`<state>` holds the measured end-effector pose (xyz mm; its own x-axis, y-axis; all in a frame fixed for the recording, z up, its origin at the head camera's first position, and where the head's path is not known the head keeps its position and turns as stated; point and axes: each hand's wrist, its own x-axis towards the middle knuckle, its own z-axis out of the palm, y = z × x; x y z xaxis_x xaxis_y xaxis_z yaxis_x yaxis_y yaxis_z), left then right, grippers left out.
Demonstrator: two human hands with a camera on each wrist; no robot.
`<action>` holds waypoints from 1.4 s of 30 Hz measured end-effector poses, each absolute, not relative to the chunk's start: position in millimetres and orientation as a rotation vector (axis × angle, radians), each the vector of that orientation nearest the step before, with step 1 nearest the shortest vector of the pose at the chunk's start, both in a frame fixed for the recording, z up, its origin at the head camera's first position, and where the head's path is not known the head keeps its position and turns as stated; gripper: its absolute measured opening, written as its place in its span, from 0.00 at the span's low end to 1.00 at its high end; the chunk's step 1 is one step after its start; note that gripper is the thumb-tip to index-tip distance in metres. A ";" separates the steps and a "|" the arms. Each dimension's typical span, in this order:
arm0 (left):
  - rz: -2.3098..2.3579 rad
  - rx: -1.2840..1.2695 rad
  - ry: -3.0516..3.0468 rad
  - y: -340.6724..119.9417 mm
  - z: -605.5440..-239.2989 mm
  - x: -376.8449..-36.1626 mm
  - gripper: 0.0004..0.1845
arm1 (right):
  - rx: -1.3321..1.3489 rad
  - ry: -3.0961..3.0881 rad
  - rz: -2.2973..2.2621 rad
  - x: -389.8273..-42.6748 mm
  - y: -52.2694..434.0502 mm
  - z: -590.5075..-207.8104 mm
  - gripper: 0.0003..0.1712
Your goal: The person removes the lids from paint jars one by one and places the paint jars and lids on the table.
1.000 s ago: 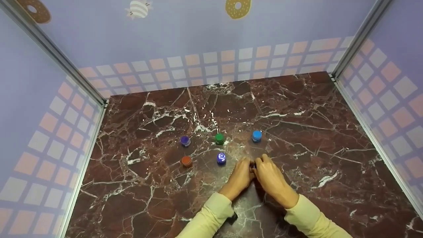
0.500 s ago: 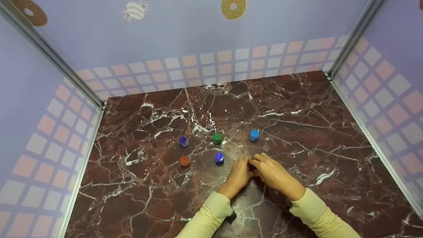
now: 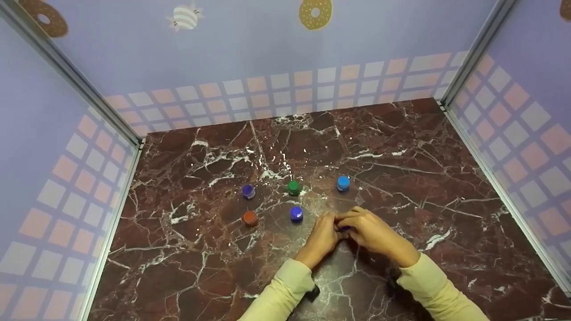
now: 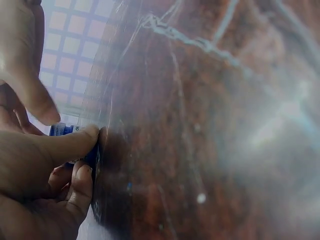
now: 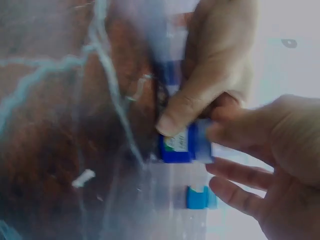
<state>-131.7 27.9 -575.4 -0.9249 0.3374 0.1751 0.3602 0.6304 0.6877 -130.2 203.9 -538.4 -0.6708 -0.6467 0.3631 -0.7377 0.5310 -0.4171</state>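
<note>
Pinching one small blue-capped jar (image 5: 182, 145) between them, the left hand (image 3: 322, 238) and right hand (image 3: 372, 232) meet fingertip to fingertip low over the marble tabletop (image 3: 401, 147), right of the dark-blue jar (image 3: 296, 213).

Five small capped jars stand on the brown marble tabletop (image 3: 401, 147): three (image 3: 294, 187) behind, two (image 3: 296, 214) in front, left of both hands (image 3: 352, 232).

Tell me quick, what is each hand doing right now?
Left hand: fingers pinch a small blue pot standing on the marble table.
Right hand: fingers grip the same pot.
</note>
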 end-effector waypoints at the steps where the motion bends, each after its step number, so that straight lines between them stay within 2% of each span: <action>1: -1.209 -0.600 -2.806 27.9 -576.2 -131.7 0.18 | 1.172 -2.612 0.843 -129.7 205.2 -537.1 0.18; 7: -1.236 -0.590 -2.784 27.1 -578.0 -130.8 0.19 | 0.996 -2.616 0.914 -127.9 205.8 -531.5 0.14; 15: -1.331 -0.562 -2.788 25.5 -576.2 -130.6 0.18 | 0.432 -2.498 1.053 -127.1 187.2 -531.1 0.02; 18: -1.317 -0.559 -2.796 25.3 -575.6 -131.2 0.18 | 0.292 -2.517 1.023 -125.5 179.6 -530.4 0.02; 34: -1.043 -0.680 -2.725 24.2 -581.7 -131.4 0.14 | 0.258 -2.646 0.496 -107.3 148.8 -544.7 0.18; 42: -1.104 -0.685 -2.700 26.4 -582.3 -131.9 0.08 | 0.249 -2.687 0.398 -106.0 144.8 -547.6 0.20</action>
<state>-131.9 26.4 -582.3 -0.8855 0.3564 0.2982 0.4632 0.6260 0.6274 -106.0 144.8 -547.6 -0.8998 -0.1134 0.4214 -0.2307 0.9433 -0.2386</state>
